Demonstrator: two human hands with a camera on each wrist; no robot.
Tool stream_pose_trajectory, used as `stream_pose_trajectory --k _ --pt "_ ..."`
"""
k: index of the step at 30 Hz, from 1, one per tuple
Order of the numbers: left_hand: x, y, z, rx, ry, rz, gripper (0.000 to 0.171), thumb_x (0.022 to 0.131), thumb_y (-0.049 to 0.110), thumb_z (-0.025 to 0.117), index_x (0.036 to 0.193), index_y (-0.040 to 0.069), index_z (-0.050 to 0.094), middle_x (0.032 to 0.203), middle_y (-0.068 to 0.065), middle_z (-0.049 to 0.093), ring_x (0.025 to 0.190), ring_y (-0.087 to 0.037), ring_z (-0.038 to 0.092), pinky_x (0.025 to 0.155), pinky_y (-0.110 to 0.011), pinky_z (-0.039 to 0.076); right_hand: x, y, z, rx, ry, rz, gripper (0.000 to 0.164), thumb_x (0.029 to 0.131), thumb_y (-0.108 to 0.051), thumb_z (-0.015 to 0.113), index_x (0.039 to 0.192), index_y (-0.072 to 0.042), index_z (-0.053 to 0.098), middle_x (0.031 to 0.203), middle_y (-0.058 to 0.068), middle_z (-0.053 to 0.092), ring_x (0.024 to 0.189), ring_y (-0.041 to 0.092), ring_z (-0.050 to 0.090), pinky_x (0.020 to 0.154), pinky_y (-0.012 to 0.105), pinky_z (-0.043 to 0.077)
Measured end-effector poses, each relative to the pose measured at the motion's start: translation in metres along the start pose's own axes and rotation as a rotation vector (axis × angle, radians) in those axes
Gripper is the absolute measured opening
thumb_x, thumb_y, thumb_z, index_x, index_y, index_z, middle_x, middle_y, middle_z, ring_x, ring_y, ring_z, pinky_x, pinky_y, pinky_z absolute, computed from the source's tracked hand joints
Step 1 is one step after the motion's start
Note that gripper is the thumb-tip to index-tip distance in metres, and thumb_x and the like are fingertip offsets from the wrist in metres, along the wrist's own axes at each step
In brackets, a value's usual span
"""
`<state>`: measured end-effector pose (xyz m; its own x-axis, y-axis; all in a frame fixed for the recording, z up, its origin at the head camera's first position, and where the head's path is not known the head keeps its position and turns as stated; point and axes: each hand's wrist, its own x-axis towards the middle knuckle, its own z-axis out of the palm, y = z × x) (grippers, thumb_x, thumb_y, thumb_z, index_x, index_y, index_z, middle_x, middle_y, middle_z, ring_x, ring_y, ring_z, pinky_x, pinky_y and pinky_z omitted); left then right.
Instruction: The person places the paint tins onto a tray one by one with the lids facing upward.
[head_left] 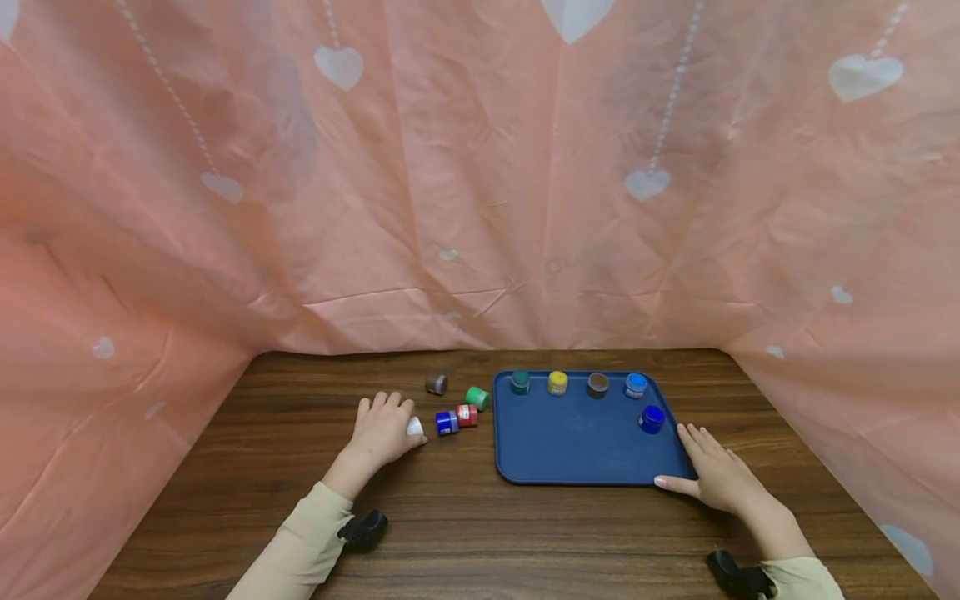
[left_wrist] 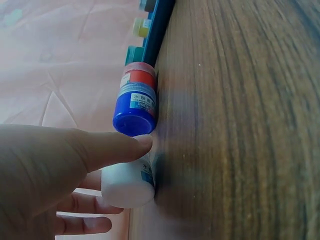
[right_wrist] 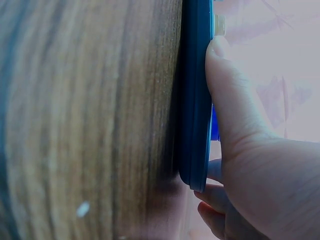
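My left hand (head_left: 379, 433) is around a small white paint jar (left_wrist: 127, 186) lying on its side on the table, thumb on one side and fingers on the other. Just right of it a dark blue paint jar (head_left: 447, 422) and a red one (head_left: 467, 415) lie end to end. A green jar (head_left: 477, 397) and a brown jar (head_left: 437, 384) lie behind them. My right hand (head_left: 718, 472) rests at the near right corner of a blue tray (head_left: 577, 463), fingers straight along its side and thumb on the front rim.
On the tray, dark green (head_left: 521, 382), yellow (head_left: 557, 382), brown (head_left: 597, 385) and light blue (head_left: 636, 385) jars stand in a row along the back. A dark blue jar (head_left: 652, 419) stands nearer the right edge. A pink curtain (head_left: 480, 208) encloses the wooden table (head_left: 525, 542).
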<state>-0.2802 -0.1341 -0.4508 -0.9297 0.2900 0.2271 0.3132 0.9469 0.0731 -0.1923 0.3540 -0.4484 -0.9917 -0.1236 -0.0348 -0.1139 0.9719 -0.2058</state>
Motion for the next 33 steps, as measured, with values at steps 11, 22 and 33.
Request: stream_pose_trajectory --k 11,22,33 --pt "-0.001 0.001 -0.003 -0.004 0.072 0.045 0.044 0.073 0.048 0.081 0.097 0.015 0.065 0.095 -0.005 0.060 0.094 -0.027 0.052 0.078 -0.046 0.035 0.000 0.000 0.001 0.005 0.009 -0.007 0.104 0.082 -0.060 0.065 0.144 0.015 0.030 0.145 0.043 0.029 0.134 0.059 0.027 0.100 0.073 0.028" --pt "0.000 0.008 -0.012 -0.038 0.148 0.098 0.039 0.076 0.048 0.078 0.100 0.020 0.065 0.100 -0.002 0.061 0.098 -0.027 0.053 0.080 -0.045 0.035 0.001 0.003 0.002 0.009 -0.007 0.001 0.105 0.082 -0.062 0.064 0.145 0.015 0.028 0.147 0.043 0.027 0.134 0.059 0.025 0.100 0.074 0.027" --pt "0.002 0.022 -0.015 -0.080 0.277 0.223 0.040 0.077 0.049 0.077 0.104 0.021 0.066 0.100 0.000 0.061 0.094 -0.023 0.053 0.079 -0.044 0.036 0.001 0.003 0.002 0.014 -0.012 0.007 0.105 0.082 -0.061 0.064 0.145 0.015 0.028 0.147 0.043 0.026 0.135 0.059 0.025 0.100 0.075 0.026"
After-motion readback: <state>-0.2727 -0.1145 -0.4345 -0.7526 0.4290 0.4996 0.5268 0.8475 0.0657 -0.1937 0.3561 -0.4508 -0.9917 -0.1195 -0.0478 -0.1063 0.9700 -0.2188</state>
